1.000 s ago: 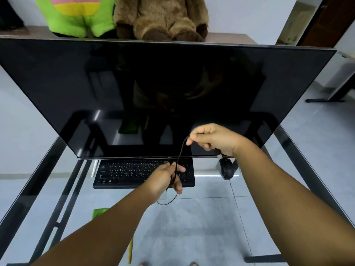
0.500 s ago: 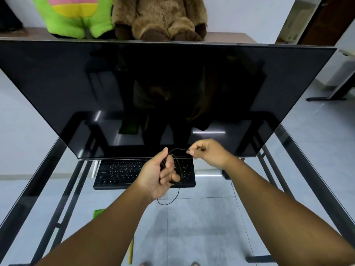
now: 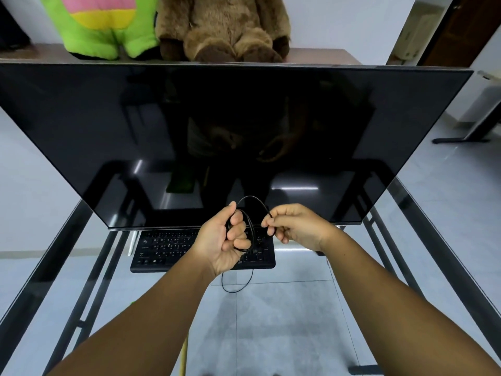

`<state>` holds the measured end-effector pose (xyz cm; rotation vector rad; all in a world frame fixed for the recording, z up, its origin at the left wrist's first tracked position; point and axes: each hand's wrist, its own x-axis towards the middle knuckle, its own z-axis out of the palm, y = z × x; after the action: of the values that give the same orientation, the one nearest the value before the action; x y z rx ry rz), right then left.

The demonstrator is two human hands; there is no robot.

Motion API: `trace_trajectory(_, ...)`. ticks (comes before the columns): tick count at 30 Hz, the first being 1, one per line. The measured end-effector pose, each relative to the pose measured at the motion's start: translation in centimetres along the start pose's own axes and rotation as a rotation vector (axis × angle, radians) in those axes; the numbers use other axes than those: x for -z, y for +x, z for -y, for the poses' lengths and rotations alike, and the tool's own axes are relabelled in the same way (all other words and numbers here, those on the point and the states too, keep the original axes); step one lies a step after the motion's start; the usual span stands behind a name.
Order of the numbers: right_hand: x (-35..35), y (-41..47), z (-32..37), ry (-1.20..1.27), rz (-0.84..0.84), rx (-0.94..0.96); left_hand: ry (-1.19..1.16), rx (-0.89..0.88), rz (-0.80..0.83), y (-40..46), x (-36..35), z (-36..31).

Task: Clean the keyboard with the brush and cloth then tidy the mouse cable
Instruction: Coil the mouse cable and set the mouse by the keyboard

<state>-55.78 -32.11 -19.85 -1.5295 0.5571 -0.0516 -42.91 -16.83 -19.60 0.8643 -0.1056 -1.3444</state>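
A thin black mouse cable [image 3: 250, 229] is looped around the fingers of my left hand [image 3: 222, 240], which is closed on the coil above the keyboard. My right hand [image 3: 295, 226] pinches the same cable just to the right, and an arc of cable runs between the two hands. A further loop hangs below my left hand. The black keyboard [image 3: 165, 248] lies on the glass desk under the monitor's lower edge, partly covered by my hands. The mouse is hidden behind my right wrist. No brush or cloth can be made out.
A large dark monitor [image 3: 217, 131] fills the upper half, close behind my hands. The glass desk [image 3: 406, 202] has black frame rails on both sides. A green plush [image 3: 103, 25] and a brown plush [image 3: 225, 25] sit on a shelf behind. Tiled floor shows through the glass.
My right hand came down and left, bringing the cable to my left hand. My left hand turned palm-up and holds more loops. The mouse went out of sight behind my right wrist.
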Motion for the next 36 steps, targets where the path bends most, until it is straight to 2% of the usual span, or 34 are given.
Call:
trace_trajectory(7, 0.0, 0.2, 0.5, -0.003, 0.088, -0.010, 0.014, 0.027, 0.091, 0.8, -0.5, 0.2)
trace_trajectory(14, -0.1, 0.3, 0.8, -0.027, 0.130, 0.012, 0.014, 0.017, 0.088, 1.2, -0.4, 0.1)
trace_trajectory(23, -0.1, 0.8, 0.8, -0.048, 0.070, -0.003, 0.093, -0.026, -0.008, 1.3, -0.9, 0.0)
trace_trajectory(27, -0.1, 1.0, 0.8, -0.025, 0.039, -0.011, 0.163, -0.102, -0.114, 1.5, -1.3, 0.3)
trace_trajectory(31, 0.3, 1.2, 0.8, -0.027, -0.007, -0.002, 0.336, -0.216, -0.204, 1.8, -1.2, 0.7)
trace_trajectory(36, 1.2, 1.1, 0.5, 0.011, -0.046, -0.001, 0.939, -0.291, -0.292, 1.7, -0.6, 0.3)
